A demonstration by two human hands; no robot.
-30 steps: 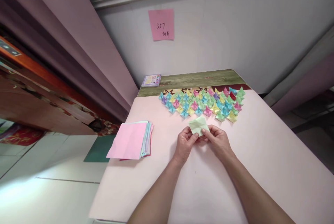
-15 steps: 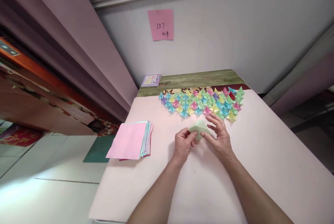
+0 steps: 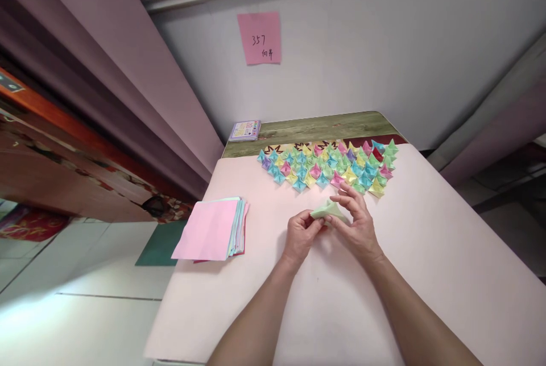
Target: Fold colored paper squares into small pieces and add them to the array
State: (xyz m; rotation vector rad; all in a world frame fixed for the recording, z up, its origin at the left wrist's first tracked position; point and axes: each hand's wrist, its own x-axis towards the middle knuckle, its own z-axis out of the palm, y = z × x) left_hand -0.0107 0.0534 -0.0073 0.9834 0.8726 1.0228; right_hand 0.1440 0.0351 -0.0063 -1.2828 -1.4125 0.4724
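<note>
Paper (image 3: 326,210), pale green and folded, sits between the two hands, just above the table (image 3: 341,309). Left hand (image 3: 300,235) is nearly closed, thumb and curled fingers pinching the paper's near left part. Right hand (image 3: 357,229) is partly open, thumb pressed to the paper's near edge, fingers spread and bent towards its far side, with the paper caught between. Just beyond the hands lie rows of small folded shapes (image 3: 315,171) in many colours. Well to the left of the left hand is a stack of sheets (image 3: 209,229), pink on top. Far ahead of both hands, a pink note (image 3: 261,38) hangs on the wall (image 3: 362,58)
</note>
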